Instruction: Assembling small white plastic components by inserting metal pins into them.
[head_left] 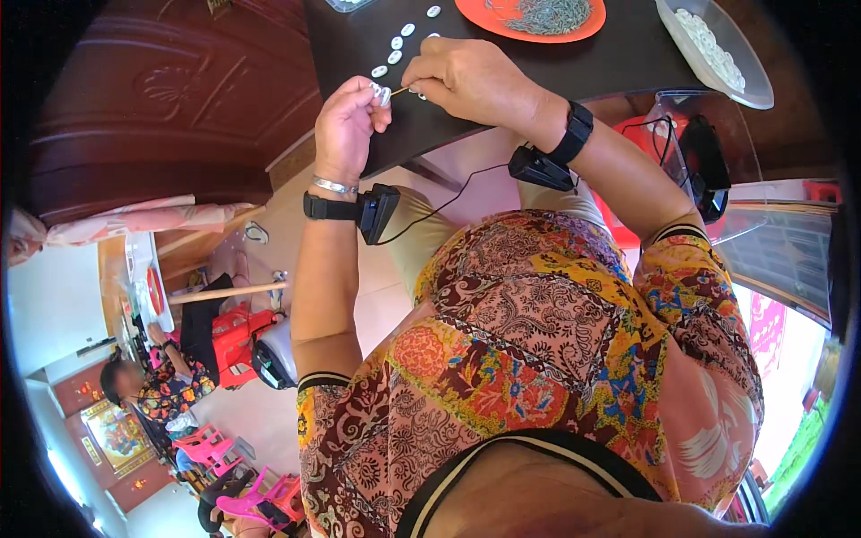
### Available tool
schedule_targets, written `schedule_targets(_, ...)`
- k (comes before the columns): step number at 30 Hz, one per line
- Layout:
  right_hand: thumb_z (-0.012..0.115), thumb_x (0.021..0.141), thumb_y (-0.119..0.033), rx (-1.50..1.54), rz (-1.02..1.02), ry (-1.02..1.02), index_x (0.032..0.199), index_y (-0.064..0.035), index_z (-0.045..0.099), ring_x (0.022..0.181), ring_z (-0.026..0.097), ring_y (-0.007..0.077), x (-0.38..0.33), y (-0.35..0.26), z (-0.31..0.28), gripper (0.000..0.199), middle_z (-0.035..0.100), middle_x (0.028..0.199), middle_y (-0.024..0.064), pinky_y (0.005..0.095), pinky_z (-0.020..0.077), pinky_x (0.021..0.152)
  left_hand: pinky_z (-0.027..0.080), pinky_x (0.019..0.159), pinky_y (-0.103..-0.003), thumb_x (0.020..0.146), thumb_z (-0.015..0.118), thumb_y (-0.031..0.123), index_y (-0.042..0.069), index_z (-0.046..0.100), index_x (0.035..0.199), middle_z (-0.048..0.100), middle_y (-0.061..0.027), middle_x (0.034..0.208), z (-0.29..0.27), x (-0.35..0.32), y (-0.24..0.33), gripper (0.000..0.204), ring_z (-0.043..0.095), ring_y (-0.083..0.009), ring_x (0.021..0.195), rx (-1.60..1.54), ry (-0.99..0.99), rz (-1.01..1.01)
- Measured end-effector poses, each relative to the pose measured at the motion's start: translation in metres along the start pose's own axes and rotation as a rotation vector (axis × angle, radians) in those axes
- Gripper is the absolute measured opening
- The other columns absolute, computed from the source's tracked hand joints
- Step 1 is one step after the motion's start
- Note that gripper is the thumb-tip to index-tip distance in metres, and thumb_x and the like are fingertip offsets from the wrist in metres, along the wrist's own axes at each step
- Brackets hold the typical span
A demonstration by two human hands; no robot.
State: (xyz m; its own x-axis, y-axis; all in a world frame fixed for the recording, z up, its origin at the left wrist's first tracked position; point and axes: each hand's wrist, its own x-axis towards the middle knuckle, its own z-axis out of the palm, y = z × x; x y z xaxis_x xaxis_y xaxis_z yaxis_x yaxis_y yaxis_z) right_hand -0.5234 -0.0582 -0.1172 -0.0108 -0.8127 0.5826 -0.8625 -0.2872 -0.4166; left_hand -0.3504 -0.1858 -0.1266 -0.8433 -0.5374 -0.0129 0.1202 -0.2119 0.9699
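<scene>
Just past the near edge of the dark table [619, 63], my two hands are raised and close together. My left hand [345, 130] pinches a small white oval piece [385, 96] between thumb and fingertips. From the right, my right hand [471, 85] grips a thin brass-coloured rod [400, 90], whose tip meets the white piece. Whether the tip sits inside the piece or only touches it, I cannot tell. Beyond my hands, several more white oval pieces [396, 43] with dark centres lie in a loose row on the tabletop.
An orange plate [594, 22] of thin grey metal pins stands at the far side. To its right is a translucent tub [760, 90] of white pieces. Black devices [378, 213] with a cable are strapped to my wrists. Another person [179, 381] sits far left near red chairs.
</scene>
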Motion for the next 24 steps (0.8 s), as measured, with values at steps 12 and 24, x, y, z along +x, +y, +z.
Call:
schedule_targets(12, 0.059, 0.081, -0.013, 0.02, -0.079, 0.087, 0.087, -0.0104, 0.065, 0.073, 0.058, 0.0282, 0.008, 0.009, 0.015, 0.009, 0.057, 0.078, 0.0079, 0.0371, 0.0464, 0.065, 0.036, 0.054, -0.02, 0.084, 0.05, 0.015, 0.005, 0.054, 0.073, 0.054, -0.0006, 0.067, 0.005, 0.004, 0.01, 0.016, 0.049, -0.0075, 0.058, 0.269, 0.061, 0.039)
schedule_targets(24, 0.055, 0.085, -0.013, 0.042, 0.001, 0.02, 0.091, -0.0106, 0.064, 0.079, 0.058, 0.0284, 0.026, 0.036, 0.02, 0.011, 0.057, 0.085, 0.0083, 0.0372, 0.0468, 0.071, 0.035, 0.054, -0.019, 0.081, 0.051, 0.016, 0.007, 0.055, 0.07, 0.051, 0.0025, 0.064, -0.012, 0.048, 0.016, 0.015, 0.046, -0.0052, 0.058, 0.512, 0.0, 0.072)
